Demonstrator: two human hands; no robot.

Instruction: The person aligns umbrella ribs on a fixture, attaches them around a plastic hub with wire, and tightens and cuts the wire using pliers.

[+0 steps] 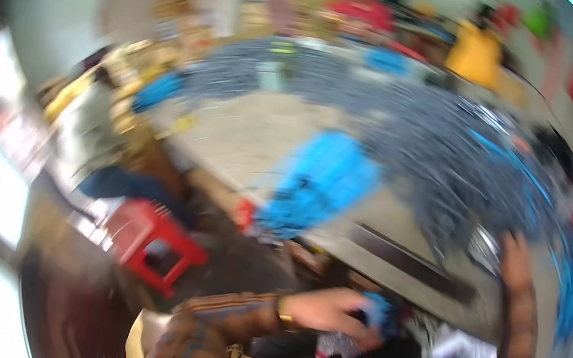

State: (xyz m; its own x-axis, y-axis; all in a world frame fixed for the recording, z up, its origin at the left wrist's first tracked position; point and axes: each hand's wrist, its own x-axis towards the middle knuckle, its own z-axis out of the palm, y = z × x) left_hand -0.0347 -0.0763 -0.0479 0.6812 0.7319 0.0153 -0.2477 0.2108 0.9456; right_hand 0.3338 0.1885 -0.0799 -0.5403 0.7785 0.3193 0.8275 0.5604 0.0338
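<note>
The whole view is smeared by motion. My left hand (335, 312), with a yellow band at the wrist, is low in the middle, its fingers curled. A small blue and dark thing (378, 310) is at its fingertips; I cannot make out its kind. My right hand (516, 256) reaches out over the table's right side, its fingers blurred. Beside it are a shiny silvery thing (486, 247) and a wide heap of grey-blue strand-like pieces (430, 156). A bright blue bundle (323, 184) with dark ends lies across the near table edge.
A long dark bar (411, 261) lies along the table's (234, 130) near edge. More blue strands (569, 295) hang at the right. A red plastic stool (153, 240) stands at the left, near a seated person (90, 127). Another person in yellow (475, 55) is across the table.
</note>
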